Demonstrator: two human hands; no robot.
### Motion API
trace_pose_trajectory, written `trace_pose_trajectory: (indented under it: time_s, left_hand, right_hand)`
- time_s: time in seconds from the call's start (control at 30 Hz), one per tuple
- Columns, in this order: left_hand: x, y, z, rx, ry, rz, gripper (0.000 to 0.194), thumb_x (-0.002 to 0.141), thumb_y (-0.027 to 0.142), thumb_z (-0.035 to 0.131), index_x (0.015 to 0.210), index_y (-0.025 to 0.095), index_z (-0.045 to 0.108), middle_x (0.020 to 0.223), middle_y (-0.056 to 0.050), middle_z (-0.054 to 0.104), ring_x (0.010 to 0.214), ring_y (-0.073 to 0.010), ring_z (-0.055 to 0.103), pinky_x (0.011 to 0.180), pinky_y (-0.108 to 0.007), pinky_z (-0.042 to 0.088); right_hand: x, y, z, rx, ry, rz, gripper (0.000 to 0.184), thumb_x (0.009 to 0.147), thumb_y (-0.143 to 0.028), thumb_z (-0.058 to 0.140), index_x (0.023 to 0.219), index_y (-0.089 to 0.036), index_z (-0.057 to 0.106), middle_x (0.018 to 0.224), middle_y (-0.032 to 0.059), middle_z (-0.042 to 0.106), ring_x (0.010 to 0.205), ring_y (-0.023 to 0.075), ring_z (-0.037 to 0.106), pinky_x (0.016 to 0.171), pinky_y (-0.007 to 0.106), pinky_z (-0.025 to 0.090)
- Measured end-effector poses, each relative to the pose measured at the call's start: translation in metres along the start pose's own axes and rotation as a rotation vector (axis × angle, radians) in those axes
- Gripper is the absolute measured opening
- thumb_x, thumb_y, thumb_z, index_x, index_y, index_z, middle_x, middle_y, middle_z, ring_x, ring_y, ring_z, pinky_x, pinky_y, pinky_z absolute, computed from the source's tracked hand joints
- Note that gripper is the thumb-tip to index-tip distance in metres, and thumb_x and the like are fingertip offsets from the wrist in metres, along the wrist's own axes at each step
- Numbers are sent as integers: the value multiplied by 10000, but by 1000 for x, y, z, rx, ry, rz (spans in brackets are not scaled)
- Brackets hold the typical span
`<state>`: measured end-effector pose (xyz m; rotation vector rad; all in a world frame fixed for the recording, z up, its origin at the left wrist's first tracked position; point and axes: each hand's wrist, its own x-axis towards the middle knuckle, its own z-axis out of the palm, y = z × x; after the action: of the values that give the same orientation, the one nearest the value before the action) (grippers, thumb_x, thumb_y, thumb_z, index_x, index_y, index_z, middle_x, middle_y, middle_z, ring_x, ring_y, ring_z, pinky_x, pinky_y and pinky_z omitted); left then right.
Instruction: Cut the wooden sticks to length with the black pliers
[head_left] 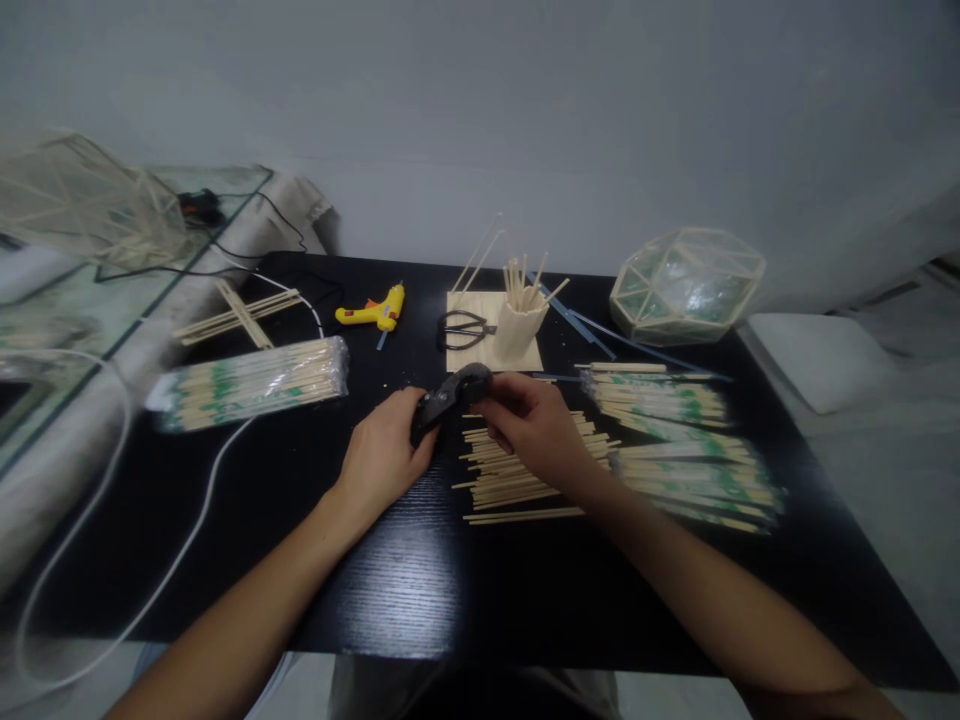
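Note:
My left hand (385, 446) is wrapped around the handle of a black hand tool (451, 393) with a curved, hooked head, held above the dark table. Its exact kind is not clear. At the head of the tool, the fingers of my right hand (537, 421) are pinched together; whatever lies between them is hidden. Below my right hand spreads a loose pile of wooden chopsticks (510, 480), partly covered by the hand. Just beyond, a wooden holder (517, 335) filled with upright sticks stands on a pale wooden board (486, 352), and black-handled scissors (463, 331) lie on that board.
A yellow glue gun (379, 308) lies at the back. Wrapped chopsticks are at left (255, 382) and right (690, 470). Crossed sticks (240, 315) lie back left. A faceted stick-framed form (688, 285) stands back right. A white cable (214, 480) loops over the left edge.

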<state>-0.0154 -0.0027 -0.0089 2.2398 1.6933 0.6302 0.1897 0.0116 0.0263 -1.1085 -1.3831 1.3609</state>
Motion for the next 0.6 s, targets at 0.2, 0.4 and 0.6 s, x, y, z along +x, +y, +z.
trace_pose_trajectory:
  time_s: [0.2, 0.4, 0.6]
  left_hand:
    - [0, 2, -3, 52, -59, -66, 136, 937, 290, 509, 1017, 205, 579, 895, -56, 692, 811, -257, 679, 693, -347, 479]
    - [0, 1, -2, -8, -19, -20, 258, 962, 347, 500, 1151, 194, 587, 1038, -79, 697, 954, -270, 676, 809, -370, 500]
    - [0, 5, -4, -259, -80, -45, 246, 986, 421, 506, 995, 207, 629, 871, -19, 687, 782, -191, 652, 727, -303, 482]
  right_hand:
    - [-1, 0, 0, 2, -7, 22, 129, 846, -290, 705, 832, -166, 673, 602, -44, 567, 456, 74, 452, 441, 220, 355]
    - [0, 0, -1, -19, -2, 20, 212, 854, -375, 721, 825, -170, 676, 551, -54, 532, 446, 82, 439, 437, 224, 344]
    - [2, 2, -3, -27, 27, 21, 264, 840, -416, 747, 890, -162, 699, 653, -8, 658, 471, 86, 482, 462, 234, 396]
